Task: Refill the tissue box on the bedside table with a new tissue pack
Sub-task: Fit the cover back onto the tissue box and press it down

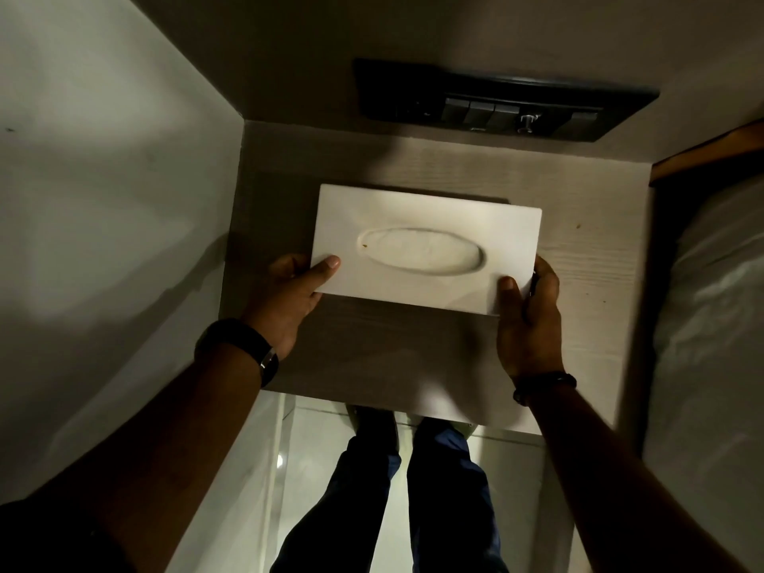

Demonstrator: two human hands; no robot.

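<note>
1. A white rectangular tissue box (pixel 426 248) with an oval opening (pixel 421 252) in its top face sits over the middle of the pale wood-grain bedside table (pixel 578 262). White tissue shows flat inside the oval. Whether the box rests on the surface or is lifted just clear of it cannot be told.
2. The left hand (pixel 289 297) grips the box's near left corner, thumb laid on the top face, fingers wrapped under or round the side, out of sight.
3. The right hand (pixel 527 316) grips the near right corner in the same way: thumb on top, fingers curled round the right edge.
4. A black wristband with a metal clasp (pixel 244 345) is on the left wrist; a dark beaded bracelet (pixel 543 384) is on the right wrist.
5. A black switch panel (pixel 502 101) with several rocker switches is fixed to the wall behind the table, well apart from the box.
6. A plain light wall (pixel 103 200) borders the table on the left.
7. White bedding (pixel 715 324) lies to the right of the table, with a brown wooden edge (pixel 711 153) above it.
8. Below the table's near edge, the person's legs in dark blue trousers (pixel 413 490) stand on a glossy pale floor (pixel 322 448).
</note>
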